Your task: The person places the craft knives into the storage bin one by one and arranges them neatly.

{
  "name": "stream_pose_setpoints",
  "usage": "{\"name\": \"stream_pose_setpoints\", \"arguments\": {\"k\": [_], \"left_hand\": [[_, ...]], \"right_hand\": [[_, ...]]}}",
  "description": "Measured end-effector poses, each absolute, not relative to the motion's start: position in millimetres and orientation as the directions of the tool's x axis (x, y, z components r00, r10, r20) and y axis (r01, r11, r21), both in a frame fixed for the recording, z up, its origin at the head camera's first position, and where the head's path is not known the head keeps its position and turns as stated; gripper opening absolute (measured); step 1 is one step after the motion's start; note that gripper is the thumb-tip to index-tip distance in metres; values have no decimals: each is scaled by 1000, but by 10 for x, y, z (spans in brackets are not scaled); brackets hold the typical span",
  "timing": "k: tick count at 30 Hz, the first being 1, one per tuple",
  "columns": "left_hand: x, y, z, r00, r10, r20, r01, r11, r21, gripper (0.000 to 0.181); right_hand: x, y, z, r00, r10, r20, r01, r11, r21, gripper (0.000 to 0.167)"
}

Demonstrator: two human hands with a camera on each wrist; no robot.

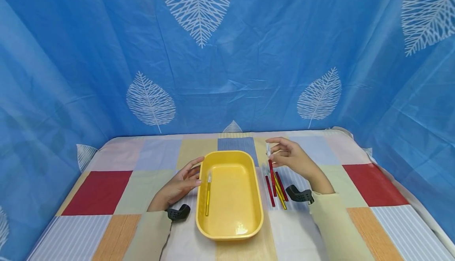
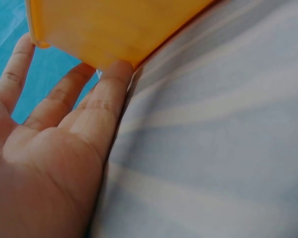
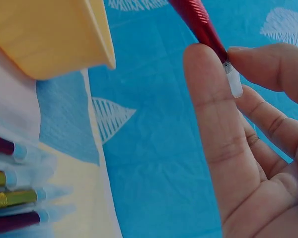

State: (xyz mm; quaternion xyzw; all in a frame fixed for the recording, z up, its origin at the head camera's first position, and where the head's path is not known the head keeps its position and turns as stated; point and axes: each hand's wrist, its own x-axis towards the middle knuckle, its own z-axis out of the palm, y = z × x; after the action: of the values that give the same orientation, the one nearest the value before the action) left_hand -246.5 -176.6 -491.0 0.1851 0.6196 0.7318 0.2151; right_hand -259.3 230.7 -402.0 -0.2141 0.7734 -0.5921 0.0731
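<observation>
My right hand (image 1: pixel 293 160) pinches a red craft knife (image 1: pixel 272 176) between thumb and index finger, near its translucent cap. The red handle (image 3: pixel 201 25) points away from the palm in the right wrist view. Below it, several capped red and gold craft knives (image 1: pixel 270 192) lie side by side on the cloth. My left hand (image 1: pixel 177 188) touches the left side of a yellow tray (image 1: pixel 234 198), its fingers (image 2: pixel 111 91) extended against the outer wall. Inside the tray, a gold craft knife (image 1: pixel 207 198) lies along the left side.
A patchwork cloth (image 1: pixel 96 192) covers the table under the tray. Behind it and at both sides hangs a blue curtain (image 1: pixel 227 79) with white leaf prints. Black wrist bands (image 1: pixel 179 212) sit at both cuffs.
</observation>
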Motion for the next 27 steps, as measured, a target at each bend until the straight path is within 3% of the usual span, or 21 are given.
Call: {"name": "stream_pose_setpoints", "arguments": {"k": [27], "left_hand": [[-2456, -1770, -4884, -832, 554, -2, -91, -133, 987, 86]], "right_hand": [[-2512, 1790, -3961, -862, -497, 96, -213, 185, -959, 52]]}}
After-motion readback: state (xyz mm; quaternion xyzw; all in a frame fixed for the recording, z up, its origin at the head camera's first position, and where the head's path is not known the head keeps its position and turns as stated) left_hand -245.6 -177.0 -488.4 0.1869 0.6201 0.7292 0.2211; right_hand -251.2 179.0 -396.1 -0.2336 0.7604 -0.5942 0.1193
